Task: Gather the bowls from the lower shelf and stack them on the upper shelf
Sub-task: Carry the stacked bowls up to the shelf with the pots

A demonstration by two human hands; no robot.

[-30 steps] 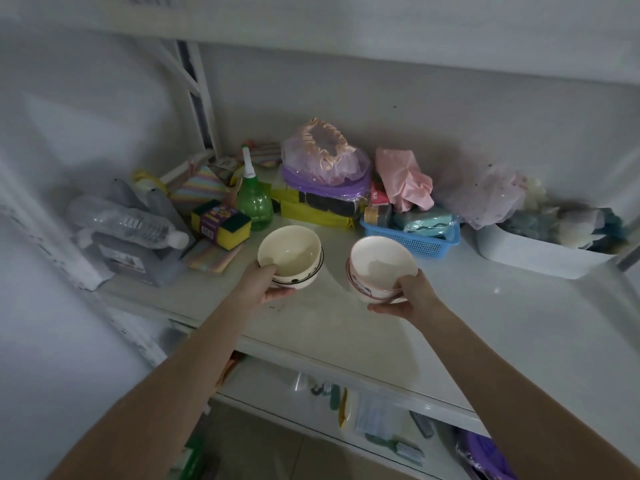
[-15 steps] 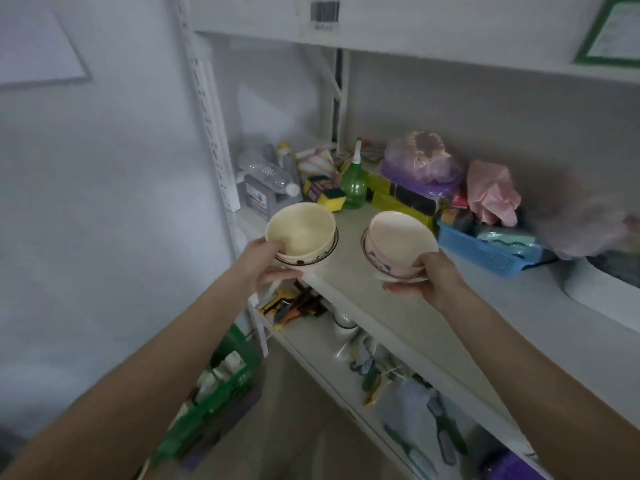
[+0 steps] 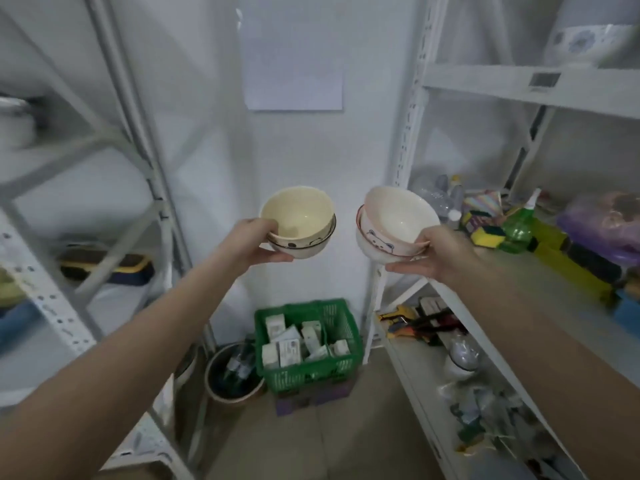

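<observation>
My left hand [image 3: 251,242] grips a cream-yellow bowl nested in a black-rimmed bowl [image 3: 299,221], held in the air before the white wall. My right hand [image 3: 438,252] grips a pale pink bowl nested in a red-rimmed bowl with a bear face [image 3: 393,223]. Both pairs are upright, side by side and apart, clear of any shelf. The right shelf unit [image 3: 533,271] stands just right of my right hand. A patterned white bowl [image 3: 585,39] sits on its upper shelf [image 3: 502,81].
A second white shelf unit [image 3: 104,140] stands at the left. On the floor between the units are a green basket [image 3: 308,344] of small boxes and a round pot [image 3: 232,375]. The right shelf carries a green spray bottle [image 3: 519,223], sponges and bags.
The view has swung left, away from the cluttered shelf. Both hands have carried their bowls off that shelf and now hold them in the aisle in front of the wall.
</observation>
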